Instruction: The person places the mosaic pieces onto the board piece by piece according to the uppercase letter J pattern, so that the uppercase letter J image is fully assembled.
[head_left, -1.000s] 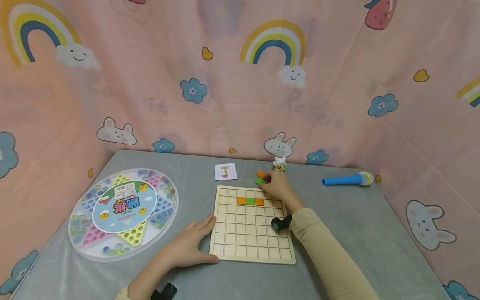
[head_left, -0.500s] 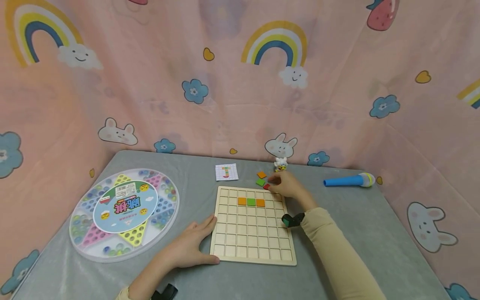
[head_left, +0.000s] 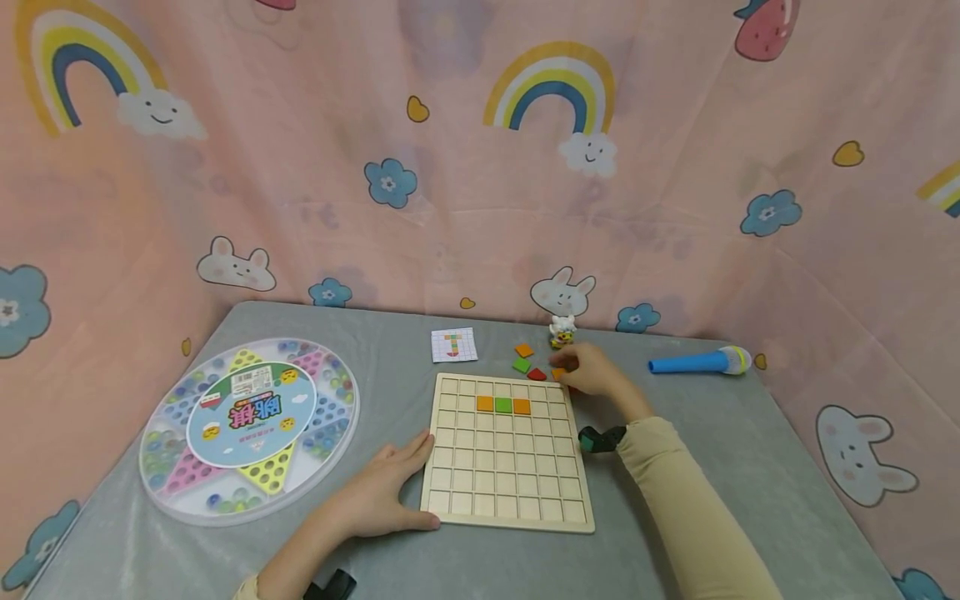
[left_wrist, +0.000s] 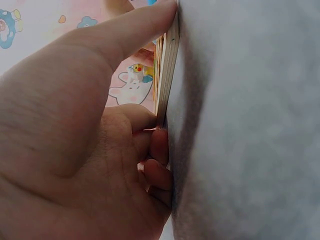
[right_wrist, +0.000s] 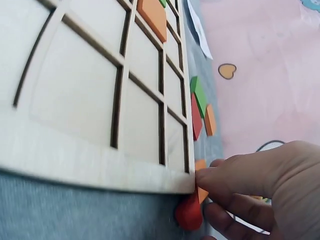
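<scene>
A wooden grid board (head_left: 506, 483) lies flat on the table, with two orange square tiles and one green tile (head_left: 503, 405) in a row near its far side. Against its left edge rests my left hand (head_left: 378, 492), thumb at the near corner. By the far right corner, my right hand (head_left: 596, 373) pinches an orange tile (right_wrist: 202, 190) between thumb and fingers. A red piece (right_wrist: 189, 212) shows just below that tile in the right wrist view. Left of the hand lie a red piece (head_left: 536, 374), a green tile (head_left: 521, 364) and an orange tile (head_left: 523, 350).
A pattern card (head_left: 453, 344) lies beyond the board. A small figurine (head_left: 562, 331) stands behind my right hand. At the left is a round marble board game (head_left: 251, 417); at the right, a blue toy microphone (head_left: 697, 361). A patterned pink cloth (head_left: 465, 233) hangs behind the table.
My right hand has moved right along the board's far edge, away from the green and orange tiles. A red piece and another orange tile have come into sight. The left hand stays put.
</scene>
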